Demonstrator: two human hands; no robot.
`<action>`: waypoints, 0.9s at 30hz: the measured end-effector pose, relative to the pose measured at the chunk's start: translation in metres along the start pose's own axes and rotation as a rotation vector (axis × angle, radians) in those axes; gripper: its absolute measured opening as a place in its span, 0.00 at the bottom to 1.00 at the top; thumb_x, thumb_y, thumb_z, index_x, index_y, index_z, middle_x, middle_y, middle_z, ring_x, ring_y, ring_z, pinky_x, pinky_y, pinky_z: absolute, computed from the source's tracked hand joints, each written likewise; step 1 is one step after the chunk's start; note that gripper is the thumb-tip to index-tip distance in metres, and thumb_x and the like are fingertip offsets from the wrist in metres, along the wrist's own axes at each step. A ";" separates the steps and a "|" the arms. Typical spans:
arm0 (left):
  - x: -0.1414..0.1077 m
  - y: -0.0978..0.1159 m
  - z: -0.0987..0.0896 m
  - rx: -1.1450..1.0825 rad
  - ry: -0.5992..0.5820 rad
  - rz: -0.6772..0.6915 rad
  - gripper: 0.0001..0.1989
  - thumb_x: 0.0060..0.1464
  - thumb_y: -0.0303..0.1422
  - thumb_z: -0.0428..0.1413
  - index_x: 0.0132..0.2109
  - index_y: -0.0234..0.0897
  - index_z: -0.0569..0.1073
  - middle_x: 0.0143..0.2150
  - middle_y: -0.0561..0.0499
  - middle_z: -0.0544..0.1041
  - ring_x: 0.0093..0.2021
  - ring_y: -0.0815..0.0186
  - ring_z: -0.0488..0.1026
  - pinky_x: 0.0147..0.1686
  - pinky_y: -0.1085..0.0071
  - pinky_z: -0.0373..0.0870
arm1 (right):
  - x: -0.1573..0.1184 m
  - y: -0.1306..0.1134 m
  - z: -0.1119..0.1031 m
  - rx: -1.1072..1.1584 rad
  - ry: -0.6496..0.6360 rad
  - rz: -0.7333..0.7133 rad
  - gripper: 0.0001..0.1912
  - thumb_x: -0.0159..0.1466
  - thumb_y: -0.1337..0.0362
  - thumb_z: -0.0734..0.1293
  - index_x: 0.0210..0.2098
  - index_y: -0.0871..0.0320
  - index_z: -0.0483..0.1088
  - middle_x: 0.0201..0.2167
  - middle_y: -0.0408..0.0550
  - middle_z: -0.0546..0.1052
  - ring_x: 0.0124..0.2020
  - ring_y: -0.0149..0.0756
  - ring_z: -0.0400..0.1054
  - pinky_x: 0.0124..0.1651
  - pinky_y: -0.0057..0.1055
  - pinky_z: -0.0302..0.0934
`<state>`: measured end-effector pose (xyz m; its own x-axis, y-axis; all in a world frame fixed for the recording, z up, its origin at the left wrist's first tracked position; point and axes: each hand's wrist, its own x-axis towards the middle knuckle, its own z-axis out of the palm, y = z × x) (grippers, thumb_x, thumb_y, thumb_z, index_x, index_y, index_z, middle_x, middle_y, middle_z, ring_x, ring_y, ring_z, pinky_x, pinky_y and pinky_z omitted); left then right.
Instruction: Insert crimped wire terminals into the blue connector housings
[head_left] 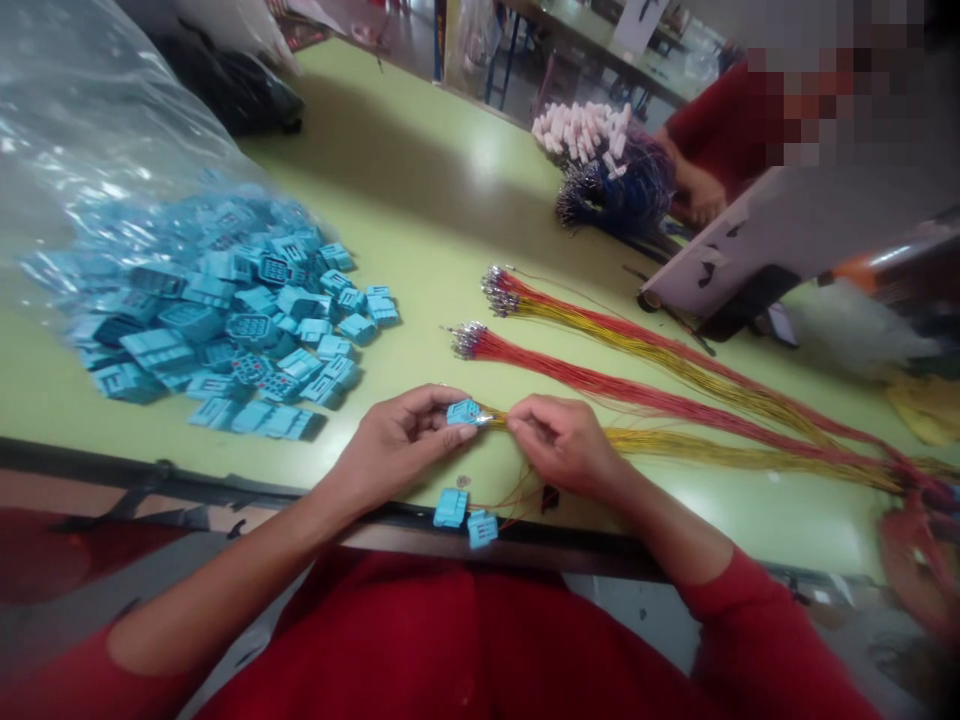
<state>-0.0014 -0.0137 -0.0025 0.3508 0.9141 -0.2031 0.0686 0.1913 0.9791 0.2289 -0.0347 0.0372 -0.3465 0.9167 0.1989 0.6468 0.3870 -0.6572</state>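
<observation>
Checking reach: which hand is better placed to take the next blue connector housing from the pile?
Left, probably: the left hand lies nearer the pile, though holding a housing; the right hand pinches the wires, farther off.

You wear a red top (390, 640) that fills your view at 6 o'clock. Its left sleeve (67, 675) reaches in from 8 o'clock and its right sleeve (765, 640) from 4 o'clock, each ending in a plain cuff partway down the forearm. Your left hand (397, 450) and right hand (562, 445) are bare.
</observation>
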 end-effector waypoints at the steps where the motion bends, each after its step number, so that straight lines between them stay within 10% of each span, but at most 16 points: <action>1: -0.001 0.000 0.001 0.007 0.003 0.012 0.26 0.50 0.45 0.68 0.51 0.34 0.77 0.38 0.45 0.82 0.32 0.65 0.77 0.32 0.70 0.75 | 0.000 -0.001 0.000 -0.025 -0.006 -0.005 0.08 0.66 0.67 0.63 0.32 0.58 0.73 0.22 0.40 0.71 0.24 0.28 0.59 0.30 0.28 0.52; 19: -0.006 -0.003 0.005 0.235 -0.017 0.344 0.13 0.60 0.37 0.63 0.49 0.36 0.79 0.43 0.45 0.82 0.33 0.65 0.77 0.31 0.70 0.76 | 0.002 -0.003 0.002 0.007 -0.117 -0.054 0.08 0.66 0.66 0.64 0.31 0.57 0.73 0.23 0.40 0.73 0.23 0.27 0.60 0.29 0.27 0.52; 27: -0.021 0.023 0.003 0.497 -0.650 0.681 0.06 0.61 0.32 0.62 0.45 0.41 0.80 0.38 0.47 0.81 0.39 0.59 0.75 0.40 0.65 0.71 | 0.055 0.056 -0.017 -0.200 0.056 0.057 0.04 0.66 0.64 0.70 0.35 0.58 0.73 0.34 0.46 0.75 0.35 0.35 0.65 0.40 0.31 0.57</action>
<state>-0.0040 -0.0294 0.0247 0.8801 0.3791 0.2859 -0.0078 -0.5905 0.8070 0.2571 0.0391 0.0237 -0.2711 0.9395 0.2096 0.7881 0.3416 -0.5120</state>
